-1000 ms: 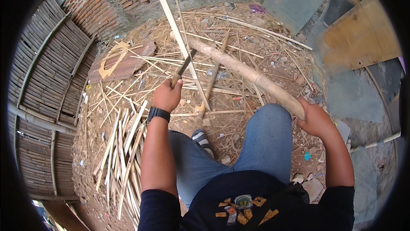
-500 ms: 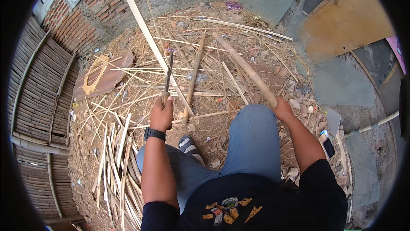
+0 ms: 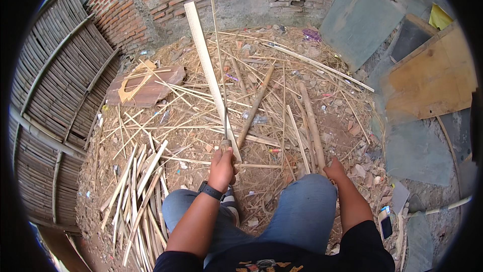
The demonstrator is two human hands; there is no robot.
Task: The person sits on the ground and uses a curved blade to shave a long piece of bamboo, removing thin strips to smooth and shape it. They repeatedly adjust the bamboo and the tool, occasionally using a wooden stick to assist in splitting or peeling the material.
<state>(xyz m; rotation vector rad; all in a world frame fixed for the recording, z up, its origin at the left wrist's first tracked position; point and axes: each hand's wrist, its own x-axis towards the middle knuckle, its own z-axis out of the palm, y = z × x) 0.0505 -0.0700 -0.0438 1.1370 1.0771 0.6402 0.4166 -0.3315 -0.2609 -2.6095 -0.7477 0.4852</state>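
Observation:
My left hand is closed around the wooden handle of a long knife. Its dark blade points away from me and overlaps a pale, flat bamboo strip. At the right, beside my knee, my right hand is closed at the near end of a round brown pole. Some of those fingers are hidden, and the pole stretches away along the ground. Between the hands lies another, thinner brown pole.
Many split strips are heaped at the near left. A brown board lies beyond them. Bamboo fencing stands left, a brick wall at the back. Sheet panels lean at the right, with a phone nearer me.
The right-hand pole has gone down and swung to point more straight ahead. My left hand and the knife have shifted right and nearer in the picture, as the whole view has tilted up.

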